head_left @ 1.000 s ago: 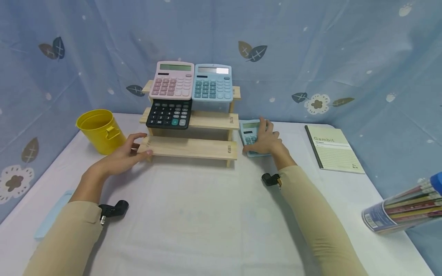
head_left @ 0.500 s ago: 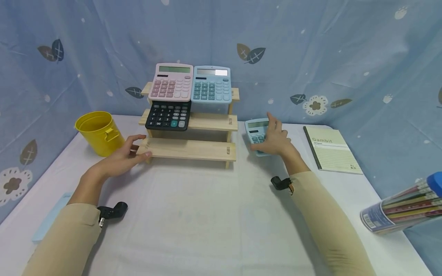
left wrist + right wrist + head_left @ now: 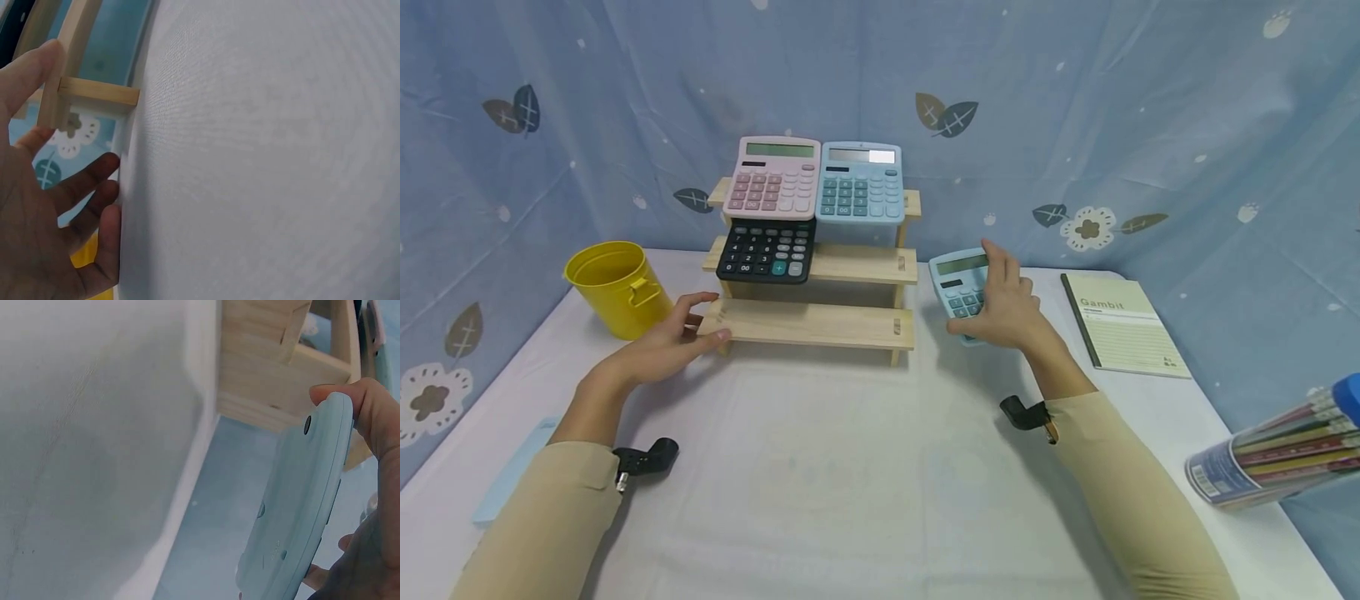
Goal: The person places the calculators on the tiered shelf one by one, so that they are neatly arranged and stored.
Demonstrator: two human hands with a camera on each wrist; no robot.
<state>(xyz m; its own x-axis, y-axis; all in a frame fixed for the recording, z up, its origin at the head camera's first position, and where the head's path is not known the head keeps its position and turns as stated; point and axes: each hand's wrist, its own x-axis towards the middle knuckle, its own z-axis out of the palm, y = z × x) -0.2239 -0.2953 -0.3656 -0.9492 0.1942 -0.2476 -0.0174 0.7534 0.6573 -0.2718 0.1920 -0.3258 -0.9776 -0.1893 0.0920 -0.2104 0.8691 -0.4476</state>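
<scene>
A three-step wooden rack (image 3: 811,322) stands at the back middle of the white table. A pink calculator (image 3: 773,177) and a light blue calculator (image 3: 860,182) lean on its top step, a black calculator (image 3: 767,250) on the middle step. My left hand (image 3: 679,333) rests on the left end of the bottom step (image 3: 69,81), thumb on top. My right hand (image 3: 1003,310) grips a second light blue calculator (image 3: 958,282), tilted and lifted off the table right of the rack; the right wrist view shows its pale underside (image 3: 294,506).
A yellow metal cup (image 3: 616,285) stands left of the rack. A green notebook (image 3: 1122,325) lies at the right. A tube of coloured pencils (image 3: 1277,454) sticks in at the right edge. A pale blue flat thing (image 3: 505,475) lies near the left front. Blue patterned cloth hangs behind.
My right hand has lifted the light blue calculator from the table and tilted it up, moving slightly right and toward me. The left hand has stayed on the bottom step.
</scene>
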